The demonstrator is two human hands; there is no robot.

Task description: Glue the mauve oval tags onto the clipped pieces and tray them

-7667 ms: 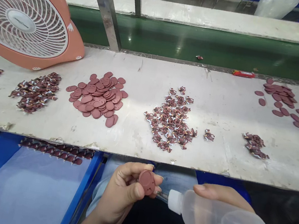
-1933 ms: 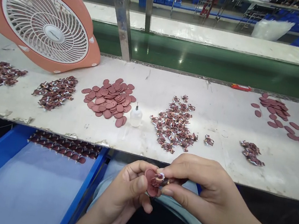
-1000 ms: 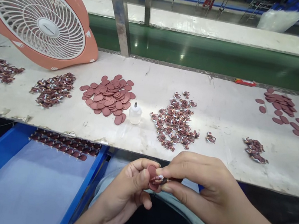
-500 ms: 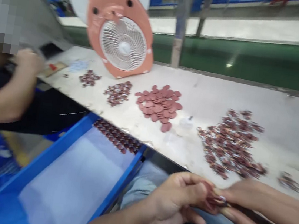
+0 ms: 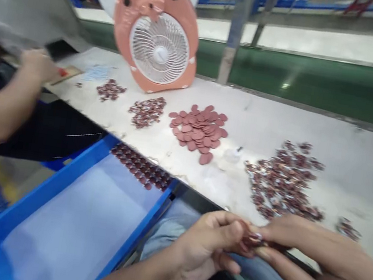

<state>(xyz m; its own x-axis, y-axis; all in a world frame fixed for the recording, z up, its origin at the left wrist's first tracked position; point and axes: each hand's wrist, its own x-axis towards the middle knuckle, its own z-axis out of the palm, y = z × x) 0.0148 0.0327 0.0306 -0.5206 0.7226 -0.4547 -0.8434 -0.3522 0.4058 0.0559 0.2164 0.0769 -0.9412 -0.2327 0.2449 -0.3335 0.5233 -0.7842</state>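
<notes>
Between my two hands, just off the table's front edge, is a small reddish-brown part (image 5: 247,242) with a shiny bit on its right side. My left hand (image 5: 208,244) pinches it between thumb and fingers from the left. From the right, the fingertips of my right hand (image 5: 299,250) close on its shiny end; what exactly they grip is partly hidden. Behind my right hand spreads a heap of small brown-and-silver parts (image 5: 281,182), with a smaller cluster (image 5: 348,228) to its right. A pile of flat reddish oval discs (image 5: 197,130) lies further left.
A pink animal-shaped fan (image 5: 159,51) stands on the white table (image 5: 355,156). A blue tray (image 5: 56,186) below the edge holds rows of brown parts (image 5: 142,167) on a pale liner. Two more small heaps (image 5: 147,110) lie near the fan. A co-worker's arm (image 5: 15,91) is at left.
Both my hands and the small part have shifted slightly left in view, still together. The co-worker's arm has moved a little, and the camera view has shifted slightly.
</notes>
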